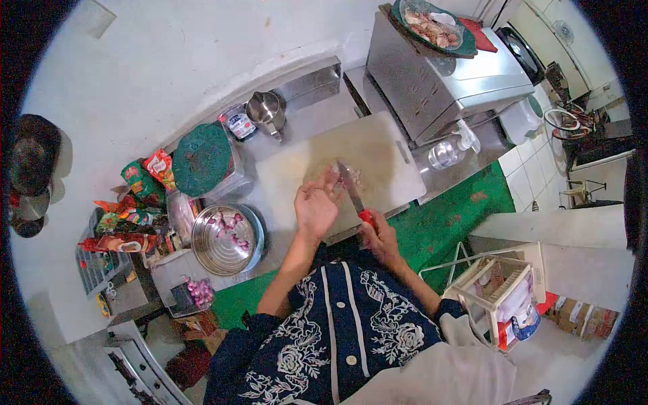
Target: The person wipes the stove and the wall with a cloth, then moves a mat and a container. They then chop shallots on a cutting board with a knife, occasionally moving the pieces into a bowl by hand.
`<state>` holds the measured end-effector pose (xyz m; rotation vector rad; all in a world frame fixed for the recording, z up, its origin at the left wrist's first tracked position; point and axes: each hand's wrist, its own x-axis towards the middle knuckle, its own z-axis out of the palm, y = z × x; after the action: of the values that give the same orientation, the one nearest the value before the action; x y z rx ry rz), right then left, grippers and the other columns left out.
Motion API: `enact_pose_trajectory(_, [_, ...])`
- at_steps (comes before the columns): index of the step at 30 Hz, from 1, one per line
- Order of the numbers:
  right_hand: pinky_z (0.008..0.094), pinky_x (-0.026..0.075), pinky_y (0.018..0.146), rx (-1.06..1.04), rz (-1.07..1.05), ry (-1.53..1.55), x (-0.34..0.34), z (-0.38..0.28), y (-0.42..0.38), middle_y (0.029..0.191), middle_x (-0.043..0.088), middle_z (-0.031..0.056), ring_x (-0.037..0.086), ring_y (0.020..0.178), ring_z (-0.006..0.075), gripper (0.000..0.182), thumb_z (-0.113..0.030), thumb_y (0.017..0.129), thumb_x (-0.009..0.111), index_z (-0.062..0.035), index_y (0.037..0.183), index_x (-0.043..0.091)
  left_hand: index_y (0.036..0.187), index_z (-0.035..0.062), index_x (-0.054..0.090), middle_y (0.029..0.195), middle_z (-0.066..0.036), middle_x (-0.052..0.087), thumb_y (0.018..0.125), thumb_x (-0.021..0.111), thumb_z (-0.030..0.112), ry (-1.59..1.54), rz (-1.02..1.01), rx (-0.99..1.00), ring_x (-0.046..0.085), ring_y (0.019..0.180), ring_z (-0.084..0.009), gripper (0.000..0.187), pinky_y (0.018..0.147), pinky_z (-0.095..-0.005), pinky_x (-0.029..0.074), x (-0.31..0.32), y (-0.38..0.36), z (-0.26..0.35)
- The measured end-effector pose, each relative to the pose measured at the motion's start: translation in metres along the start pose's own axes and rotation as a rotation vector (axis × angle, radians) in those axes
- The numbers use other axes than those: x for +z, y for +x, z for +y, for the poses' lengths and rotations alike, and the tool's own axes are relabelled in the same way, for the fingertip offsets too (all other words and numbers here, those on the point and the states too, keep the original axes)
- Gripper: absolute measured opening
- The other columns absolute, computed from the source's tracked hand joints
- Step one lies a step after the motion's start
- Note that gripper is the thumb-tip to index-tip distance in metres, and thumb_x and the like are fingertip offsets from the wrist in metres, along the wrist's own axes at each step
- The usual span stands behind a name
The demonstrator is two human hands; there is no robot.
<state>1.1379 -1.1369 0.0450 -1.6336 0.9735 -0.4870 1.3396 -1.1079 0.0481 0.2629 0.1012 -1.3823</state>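
Observation:
My right hand (379,237) is wrapped round the red handle of a kitchen knife (352,191). Its blade points away from me over a large white cutting board (391,135). Small chopped pale and purplish pieces (356,177), which look like shallot, lie by the blade. Beside the blade, my left hand (316,208) is turned partly palm up, its fingers stretched forward and slightly bent. Those fingertips come right up to the blade and the chopped pieces. To the left, a round steel bowl (251,264) has several purple shallots (229,226) in it.
A steel jug (265,111) and a green-lidded container (202,158) stand behind the board's left side. Food packets (138,182) crowd the far left, above a bag of shallots (200,291). A metal appliance (439,81) and a spray bottle (449,152) are at right.

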Motion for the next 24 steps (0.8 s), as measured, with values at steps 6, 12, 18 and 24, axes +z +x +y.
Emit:
enact_pose_trajectory(6, [0.0384,0.050,0.068,0.006,-0.011,-0.165,-0.001,0.004,0.013,0.089,0.066,0.0160,0.065,0.074,0.0317,0.033,-0.026,0.094,0.053,-0.0083,0.122,0.051,0.132,0.0091,0.049,0.132,-0.004,0.052,0.085,0.043,0.041,-0.003,0.001,-0.048,0.043,0.123,-0.0207,0.057,0.104,-0.0354,0.027,0.004,-0.006,-0.005])
enact_pose_trajectory(12, [0.0418,0.050,0.072,0.001,-0.061,-0.192,-0.008,0.001,0.008,0.092,0.066,0.0188,0.064,0.081,0.0365,0.033,-0.026,0.094,0.051,-0.0090,0.122,0.050,0.133,0.0106,0.049,0.131,-0.003,0.051,0.084,0.041,0.042,0.016,0.044,-0.050,0.044,0.118,-0.0188,0.058,0.101,-0.0356,0.028,-0.006,-0.008,-0.005])
enact_pose_trajectory(18, [0.0445,0.050,0.075,0.080,0.028,-0.241,-0.004,0.005,0.018,0.094,0.066,0.0197,0.064,0.085,0.0375,0.033,-0.024,0.095,0.048,-0.0074,0.123,0.049,0.132,0.0107,0.050,0.134,-0.002,0.049,0.085,0.042,0.040,0.064,0.054,-0.029,0.042,0.121,-0.0160,0.055,0.100,-0.0366,0.029,0.002,-0.014,-0.007])
enact_pose_trajectory(24, [0.0409,0.049,0.068,-0.177,0.001,-0.326,0.004,0.021,0.025,0.089,0.064,0.0162,0.062,0.073,0.0305,0.034,-0.026,0.097,0.046,-0.0067,0.124,0.049,0.124,0.0080,0.056,0.135,-0.006,0.050,0.086,0.045,0.029,0.167,0.093,0.038,0.037,0.130,-0.0160,0.045,0.104,-0.0401,0.026,-0.009,-0.029,0.004])
